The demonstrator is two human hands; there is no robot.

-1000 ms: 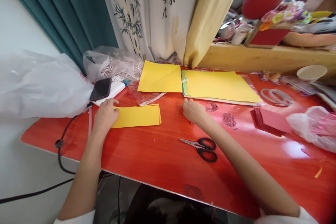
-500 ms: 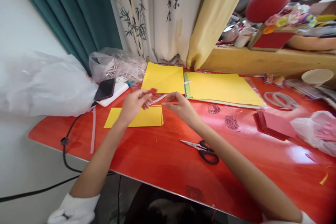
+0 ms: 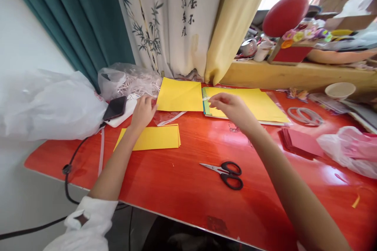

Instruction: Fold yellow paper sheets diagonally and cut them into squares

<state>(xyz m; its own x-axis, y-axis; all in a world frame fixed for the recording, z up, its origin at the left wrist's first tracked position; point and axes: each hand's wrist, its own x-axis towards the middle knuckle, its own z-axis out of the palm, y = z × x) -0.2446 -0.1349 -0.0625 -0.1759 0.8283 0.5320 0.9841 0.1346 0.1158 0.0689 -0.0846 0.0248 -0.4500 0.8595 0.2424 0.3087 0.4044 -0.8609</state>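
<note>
My left hand (image 3: 143, 113) is closed with its fingertips around a small red piece (image 3: 154, 102), only partly visible. It is beside the left edge of a yellow paper sheet (image 3: 180, 95). My right hand (image 3: 230, 108) is above the left part of a larger stack of yellow paper (image 3: 246, 98), fingers curled together; what they hold, if anything, cannot be made out. Below my left hand lie several yellow paper strips (image 3: 157, 138), partly covered by my forearm. Scissors with black handles (image 3: 225, 171) rest on the red table between my arms.
A phone (image 3: 115, 108) and a white plastic bag (image 3: 50, 106) are at the left. Dark red paper pieces (image 3: 303, 142), a clear tape ring (image 3: 304, 116) and a pinkish plastic bag (image 3: 350, 149) lie at the right. Curtains (image 3: 182, 19) hang behind the red table (image 3: 176, 188).
My hands have moved apart, the left one leftward with the red piece and the right one rightward over the yellow stack. The view has shifted slightly.
</note>
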